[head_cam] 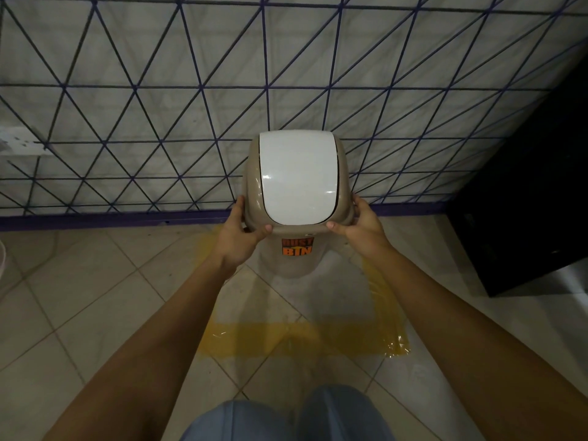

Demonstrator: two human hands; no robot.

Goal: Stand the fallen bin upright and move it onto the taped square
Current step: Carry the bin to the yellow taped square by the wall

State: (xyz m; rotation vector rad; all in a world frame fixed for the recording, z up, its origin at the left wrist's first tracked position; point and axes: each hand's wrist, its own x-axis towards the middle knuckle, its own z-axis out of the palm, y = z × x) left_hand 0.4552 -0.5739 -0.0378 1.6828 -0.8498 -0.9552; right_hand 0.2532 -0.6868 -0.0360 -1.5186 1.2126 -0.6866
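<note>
upright, the bin [297,198] labelled "dust bin" is hiding the taped square [305,342]'s far edge, left hand [240,238] and right hand [359,226] gripping its lid rim.

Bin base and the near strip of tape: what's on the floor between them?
Head view: only bare floor tiles lie between the bin and the near tape strip.

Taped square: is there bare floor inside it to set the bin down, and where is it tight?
Inside the yellow taped square, the tile between the near strip and the bin is bare. The bin, held upright by the left hand and right hand, sits over the far part. It is tight behind, by the patterned wall, and right, by the black cabinet.
</note>
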